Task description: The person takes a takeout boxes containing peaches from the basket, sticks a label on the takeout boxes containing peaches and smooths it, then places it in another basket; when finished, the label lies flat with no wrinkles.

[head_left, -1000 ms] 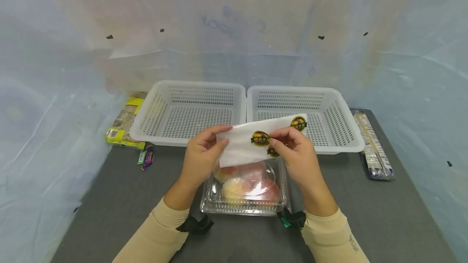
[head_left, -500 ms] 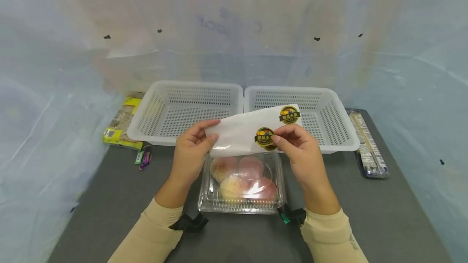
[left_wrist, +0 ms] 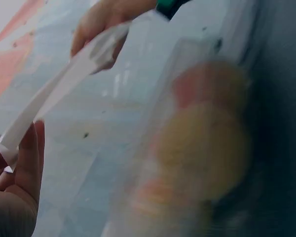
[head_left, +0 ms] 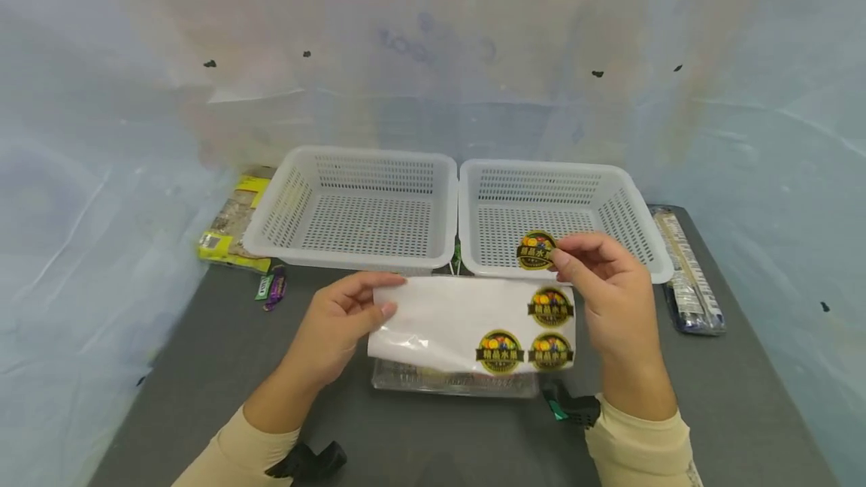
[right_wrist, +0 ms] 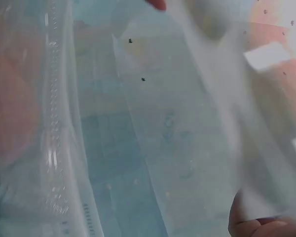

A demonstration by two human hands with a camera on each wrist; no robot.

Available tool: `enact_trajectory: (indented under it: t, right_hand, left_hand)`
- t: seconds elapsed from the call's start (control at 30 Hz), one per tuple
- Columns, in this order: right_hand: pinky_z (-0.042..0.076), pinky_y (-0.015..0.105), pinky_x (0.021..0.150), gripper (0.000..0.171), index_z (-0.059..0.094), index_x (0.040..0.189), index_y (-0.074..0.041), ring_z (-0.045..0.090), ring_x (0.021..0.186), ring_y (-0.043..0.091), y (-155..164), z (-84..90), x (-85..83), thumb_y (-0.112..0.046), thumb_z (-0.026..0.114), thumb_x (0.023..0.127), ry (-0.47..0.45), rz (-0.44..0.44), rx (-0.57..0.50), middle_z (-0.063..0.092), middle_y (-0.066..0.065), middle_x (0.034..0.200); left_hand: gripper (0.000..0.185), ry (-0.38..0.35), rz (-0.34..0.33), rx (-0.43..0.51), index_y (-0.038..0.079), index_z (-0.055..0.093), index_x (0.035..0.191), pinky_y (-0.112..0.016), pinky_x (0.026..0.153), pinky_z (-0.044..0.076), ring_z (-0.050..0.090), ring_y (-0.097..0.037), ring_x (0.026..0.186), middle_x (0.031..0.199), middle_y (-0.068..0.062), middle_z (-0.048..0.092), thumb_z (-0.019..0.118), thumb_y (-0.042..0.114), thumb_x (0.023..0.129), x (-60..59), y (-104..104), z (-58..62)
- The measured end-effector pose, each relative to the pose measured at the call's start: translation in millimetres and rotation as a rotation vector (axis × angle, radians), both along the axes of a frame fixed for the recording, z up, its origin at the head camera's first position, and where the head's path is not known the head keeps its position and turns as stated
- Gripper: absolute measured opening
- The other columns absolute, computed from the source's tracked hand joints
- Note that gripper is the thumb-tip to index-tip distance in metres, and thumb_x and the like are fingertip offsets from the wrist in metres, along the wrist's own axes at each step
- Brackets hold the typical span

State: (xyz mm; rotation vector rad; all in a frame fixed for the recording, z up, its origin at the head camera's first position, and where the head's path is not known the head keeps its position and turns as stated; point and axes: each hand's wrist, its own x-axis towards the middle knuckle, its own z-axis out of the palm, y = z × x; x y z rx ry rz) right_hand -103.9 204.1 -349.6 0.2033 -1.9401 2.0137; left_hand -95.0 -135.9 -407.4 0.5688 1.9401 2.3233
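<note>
The left hand (head_left: 329, 328) pinches the left edge of a white sticker sheet (head_left: 446, 319) between thumb and fingers and holds it flat above a clear clamshell box (head_left: 453, 384). Only the near rim of this box shows under the sheet in the head view. In the left wrist view the box is blurred, with pink and yellow fruit (left_wrist: 207, 143) inside; I cannot tell which fruit it is. Three round yellow-and-black stickers (head_left: 501, 350) remain on the right part of the sheet.

The right hand (head_left: 609, 299) is at 2 o'clock from the sheet. It pinches one round sticker (head_left: 536, 250) between thumb and forefinger, above the sheet's far right corner and in front of the near wall of the right basket (head_left: 625, 205). This sticker is apart from the sheet.

Two white perforated baskets stand side by side at 12 o'clock on the dark grey table (head_left: 744, 397); the left basket (head_left: 284, 201) touches the right one. At 10 o'clock, beside the left basket, lies a yellow food packet (head_left: 226, 228), and near it some small green and purple wrappers (head_left: 271, 288). At 3 o'clock, by the table's right edge, lies a long narrow packet (head_left: 686, 273). The right wrist view is too blurred to add more.
</note>
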Motion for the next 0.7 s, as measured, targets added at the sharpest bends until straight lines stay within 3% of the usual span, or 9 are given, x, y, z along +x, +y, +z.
enact_trajectory:
  t: [0.13,0.3,0.4,0.5,0.57,0.63,0.7]
  right_hand:
    - [0.058,0.028,0.074,0.013,0.07,0.112,0.015,0.067,0.082,0.024,9.7,-5.6,1.0,0.009,0.073,0.1,-0.015,0.003,0.066,0.072,0.013,0.104]
    - [0.058,0.027,0.074,0.014,0.071,0.114,0.013,0.07,0.085,0.026,17.3,-9.1,-0.2,0.006,0.073,0.102,-0.039,0.032,0.15,0.072,0.012,0.104]
    - [0.058,0.027,0.074,0.013,0.072,0.114,0.01,0.07,0.086,0.025,19.6,-8.9,-1.4,0.004,0.073,0.103,-0.048,0.042,0.206,0.072,0.012,0.102]
    - [0.058,0.027,0.074,0.013,0.073,0.115,0.008,0.069,0.086,0.026,20.8,-8.6,-1.8,0.003,0.072,0.104,-0.045,0.061,0.257,0.072,0.013,0.101]
    - [0.058,0.027,0.074,0.013,0.073,0.116,0.008,0.068,0.085,0.026,21.0,-8.8,-1.9,0.001,0.072,0.105,-0.039,0.076,0.286,0.071,0.015,0.101]
    - [0.058,0.027,0.074,0.013,0.073,0.116,0.007,0.068,0.085,0.025,21.2,-9.4,-2.3,-0.001,0.072,0.106,-0.037,0.089,0.31,0.071,0.015,0.102]
    - [0.057,0.027,0.074,0.014,0.073,0.117,0.006,0.068,0.086,0.025,21.3,-10.5,-3.6,-0.002,0.071,0.106,-0.043,0.097,0.326,0.07,0.015,0.104]
  left_hand:
    - [0.031,0.057,-0.097,-0.039,-0.01,0.071,0.129,-0.021,0.063,0.052,0.055,-0.007,0.071,0.091,-0.006,0.069,0.07,-0.014,0.098,21.8,-2.8,-11.4]
    - [0.033,0.1,-0.2,-0.104,-0.003,0.074,0.13,-0.023,0.059,0.051,0.055,-0.006,0.07,0.107,-0.012,0.075,0.069,-0.013,0.099,47.4,-3.1,-23.7]
    - [0.034,0.081,-0.273,-0.105,-0.001,0.073,0.133,-0.026,0.057,0.051,0.056,-0.007,0.071,0.114,-0.014,0.075,0.067,-0.012,0.101,58.0,-0.5,-30.7]
    - [0.034,0.041,-0.319,-0.116,0.002,0.073,0.135,-0.024,0.052,0.045,0.049,-0.004,0.065,0.11,-0.009,0.075,0.068,-0.008,0.102,67.3,1.6,-39.0]
    - [0.035,0.016,-0.341,-0.124,0.004,0.074,0.136,-0.022,0.05,0.041,0.043,-0.001,0.063,0.098,-0.002,0.072,0.068,-0.007,0.103,73.3,2.5,-45.9]
    - [0.035,0.047,-0.349,-0.159,0.006,0.074,0.135,-0.02,0.048,0.039,0.039,0.002,0.061,0.084,0.002,0.064,0.069,-0.007,0.103,77.9,3.8,-54.7]
    - [0.037,0.09,-0.365,-0.182,0.006,0.073,0.136,-0.02,0.05,0.044,0.047,0.003,0.066,0.085,-0.001,0.067,0.068,-0.008,0.102,81.3,6.0,-64.9]
